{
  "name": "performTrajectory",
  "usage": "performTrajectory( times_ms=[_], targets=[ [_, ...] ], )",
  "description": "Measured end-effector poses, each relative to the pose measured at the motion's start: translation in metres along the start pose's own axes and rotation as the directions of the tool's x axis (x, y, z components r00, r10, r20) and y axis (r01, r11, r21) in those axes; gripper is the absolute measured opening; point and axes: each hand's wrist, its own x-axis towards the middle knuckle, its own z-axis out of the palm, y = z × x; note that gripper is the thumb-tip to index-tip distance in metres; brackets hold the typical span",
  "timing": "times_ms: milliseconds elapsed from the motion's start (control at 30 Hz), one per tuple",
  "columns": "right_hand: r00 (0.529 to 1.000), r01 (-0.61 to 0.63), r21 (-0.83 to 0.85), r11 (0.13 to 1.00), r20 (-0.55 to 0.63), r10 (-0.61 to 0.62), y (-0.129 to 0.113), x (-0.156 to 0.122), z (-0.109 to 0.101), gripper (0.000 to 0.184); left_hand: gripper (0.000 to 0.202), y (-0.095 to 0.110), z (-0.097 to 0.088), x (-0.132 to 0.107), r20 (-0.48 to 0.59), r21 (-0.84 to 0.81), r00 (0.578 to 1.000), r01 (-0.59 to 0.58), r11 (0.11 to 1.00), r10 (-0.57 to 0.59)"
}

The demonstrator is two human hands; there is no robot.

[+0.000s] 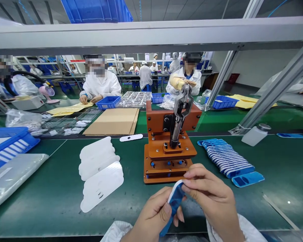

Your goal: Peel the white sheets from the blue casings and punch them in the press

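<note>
Close in front of me, a blue strip with a white edge (176, 195) is held between both hands. My left hand (158, 210) is closed round its lower length, thumb on the blue face. The fingertips of my right hand (208, 193) pinch its upper end. Just beyond stands an orange-brown toggle-clamp press (170, 151), its metal lever raised. To the right lies a fanned row of similar blue strips (224, 156), with one blue strip (247, 179) at its near end. On the left are overlapping stacks of white rounded strips (102, 185).
A single white strip (131, 137) lies left of the press, near flat cardboard sheets (112, 121). A white bottle (256, 135) stands tilted at right. At left are a blue bin (12, 141) and a plastic-wrapped pack (15, 174). A metal beam (151, 33) crosses overhead; co-workers sit opposite.
</note>
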Motion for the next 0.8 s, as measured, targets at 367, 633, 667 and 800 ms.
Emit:
performTrajectory(
  times_ms=[367,633,667,800],
  targets=[
    [0.984,0.163,-0.185,0.969,-0.038,-0.173,0.005,-0.009,0.001,0.035,0.042,-0.003,0.003,0.002,0.009,0.098,0.995,-0.102,0.990,0.102],
    [0.979,-0.068,0.019,0.998,-0.192,0.070,-0.005,-0.008,0.007,0.036,0.046,-0.004,-0.004,0.003,0.051,0.209,0.990,-0.141,0.968,0.133],
    [0.973,-0.066,0.031,0.997,-0.220,0.071,-0.006,-0.008,0.009,0.034,0.047,-0.004,-0.004,0.004,0.045,0.206,0.992,-0.121,0.971,0.114],
    [0.950,-0.065,-0.019,0.998,-0.306,0.056,-0.002,-0.011,0.013,0.023,0.049,-0.002,-0.003,0.006,0.020,0.164,0.998,-0.057,0.985,0.054]
  ],
)
